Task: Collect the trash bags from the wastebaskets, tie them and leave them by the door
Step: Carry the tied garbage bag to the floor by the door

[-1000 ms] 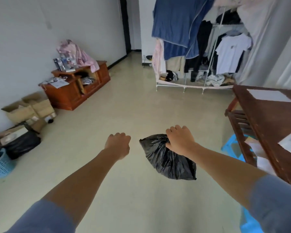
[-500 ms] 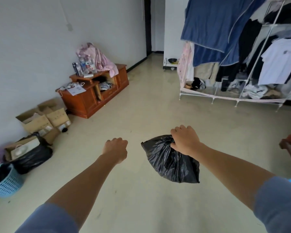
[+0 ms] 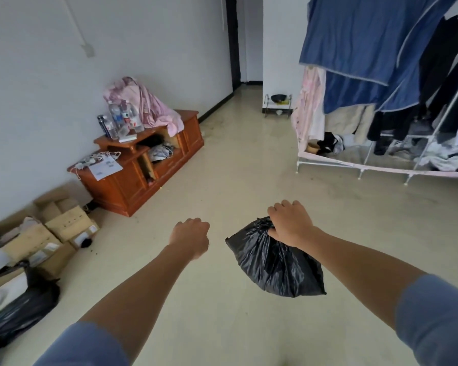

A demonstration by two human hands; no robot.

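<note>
A small black trash bag (image 3: 278, 265) hangs in the air in front of me, gathered at its top. My right hand (image 3: 291, 224) grips that gathered top from above. My left hand (image 3: 191, 237) is held out beside it, a little to the left, fingers curled into a fist with nothing in it. A second, larger black trash bag (image 3: 19, 310) lies on the floor at the lower left, against the wall. A dark doorway (image 3: 234, 40) opens at the far end of the room.
Open cardboard boxes (image 3: 45, 233) sit along the left wall beside a low wooden cabinet (image 3: 143, 165) with bottles and pink cloth on top. A clothes rack (image 3: 386, 107) full of garments fills the right side. Pale bare floor (image 3: 238, 167) runs to the doorway.
The view has swung left and moved forward: the wooden table and blue basket have left the frame, the cabinet and boxes look nearer. Both hands keep their pose, the right still holding the bag.
</note>
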